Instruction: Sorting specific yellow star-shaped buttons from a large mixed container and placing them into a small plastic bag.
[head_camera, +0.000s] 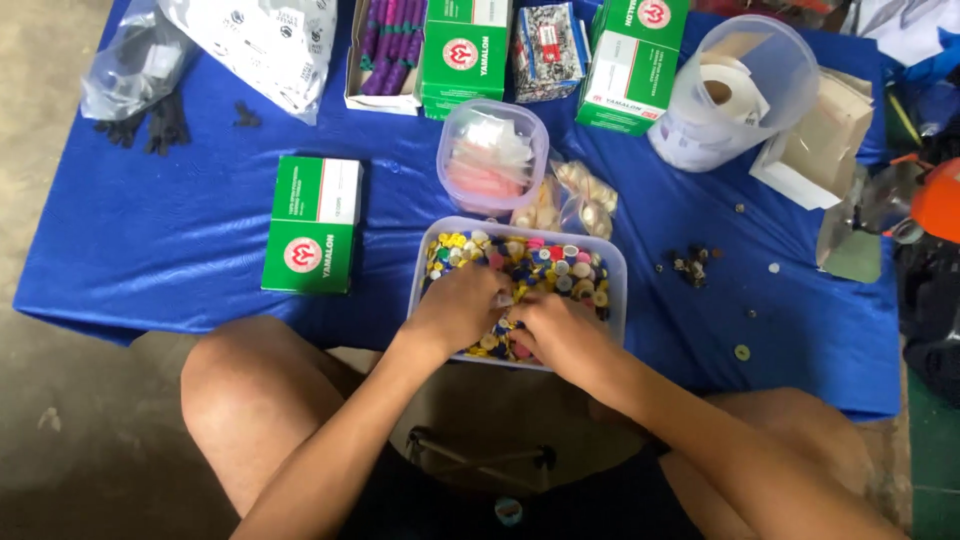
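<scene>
A clear rectangular plastic tub (616, 262) full of several small coloured buttons (545, 265) sits at the near edge of a blue cloth-covered table (180, 250). Both hands are inside the tub, on top of the buttons. My left hand (462, 305) rests curled over the left part of the pile, fingers bent down into it. My right hand (560, 335) lies beside it, knuckles up, fingers buried in the buttons. The fingertips of both hands meet near the tub's middle; what they pinch is hidden.
A green box (315, 225) lies left of the tub. Behind it are a round clear container (492, 160), bags of pale buttons (575, 200), more green boxes (465, 50), a clear jug (740, 90) and loose buttons (692, 265) at right. My bare knees sit below the table edge.
</scene>
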